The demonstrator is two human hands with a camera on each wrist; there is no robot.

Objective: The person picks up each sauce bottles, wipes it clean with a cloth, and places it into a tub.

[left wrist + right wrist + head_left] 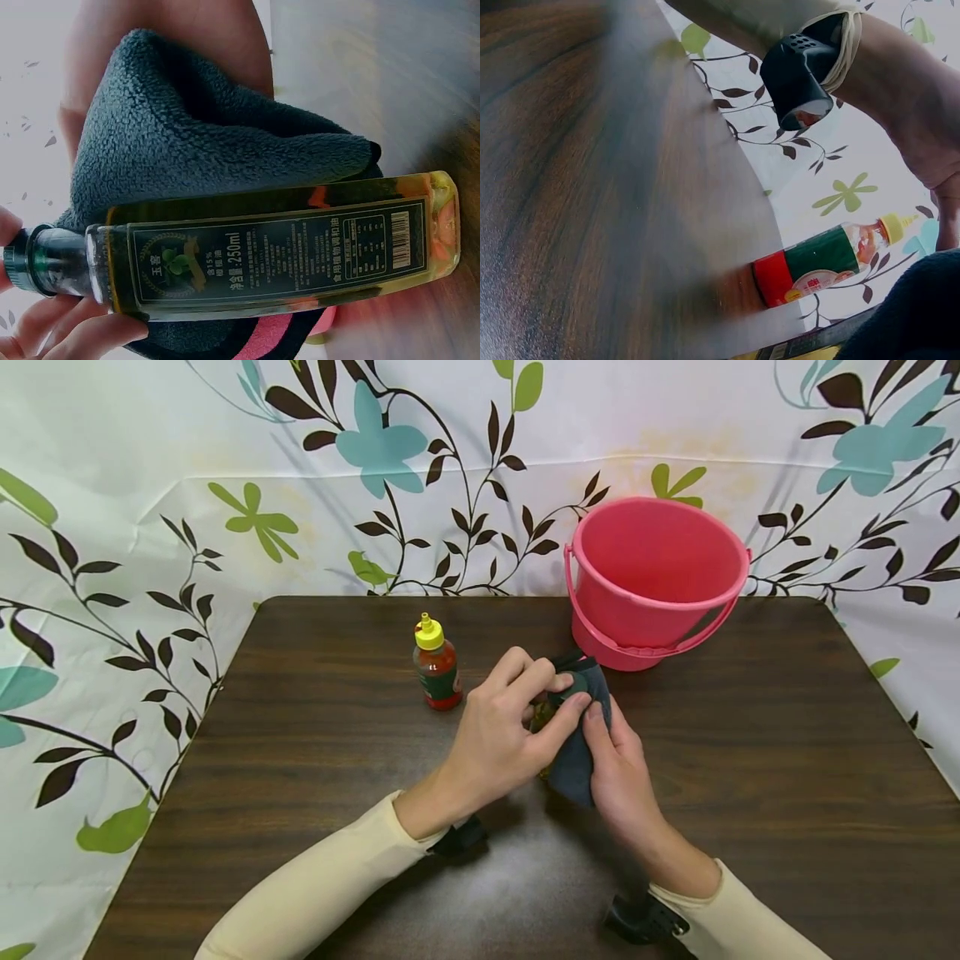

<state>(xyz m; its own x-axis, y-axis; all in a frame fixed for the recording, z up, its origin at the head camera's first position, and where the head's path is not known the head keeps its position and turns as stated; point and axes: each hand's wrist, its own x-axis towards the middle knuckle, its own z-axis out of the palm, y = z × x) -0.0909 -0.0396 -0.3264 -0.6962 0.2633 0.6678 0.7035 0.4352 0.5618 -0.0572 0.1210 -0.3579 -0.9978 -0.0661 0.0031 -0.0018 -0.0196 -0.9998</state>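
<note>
A flat-sided oil bottle (pixel 285 247) with a dark green cap (pixel 26 259) and a dark label reading 250ml is held up over the table. My left hand (pixel 498 718) pinches it around the cap and neck. Behind and against the bottle lies a dark blue-grey cloth (pixel 576 768) with black edging, gripped by my right hand (pixel 622 777). The cloth and my left hand hide most of the bottle in the head view. In the left wrist view, part of the cloth (pixel 165 142) covers the fingers of my right hand.
A squeeze bottle of red sauce (pixel 438 672) with a yellow cap stands left of my hands. Toward the back right is a pink bucket (pixel 645 627), its handle hanging in front. The dark wooden table (pixel 315 727) meets a floral-patterned covering (pixel 247 443) behind.
</note>
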